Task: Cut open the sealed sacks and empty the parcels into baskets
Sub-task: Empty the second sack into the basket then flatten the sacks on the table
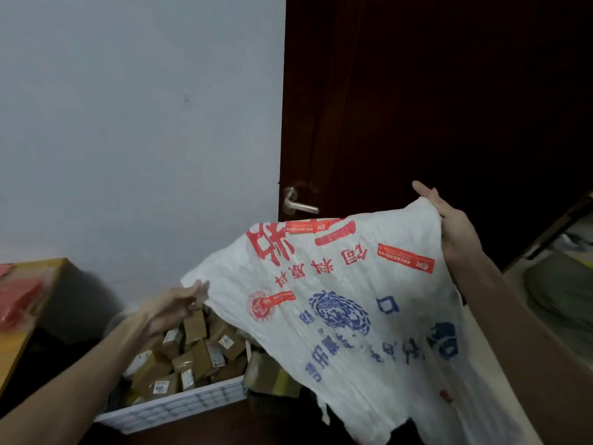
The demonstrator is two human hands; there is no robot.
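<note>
Both arms bare, stretched fwd. L hand (173, 308) low at left, fingers at corner of sack (337, 300), blurred, grip unclear. R hand (455, 229) raised higher at right, thumb up, gripping sack's top corner.

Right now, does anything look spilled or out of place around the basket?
Yes. A few parcels lie past the right corner of the basket, under the upturned sack, seemingly outside its wall. Whether they spilled or sit in another container is hidden.
</note>
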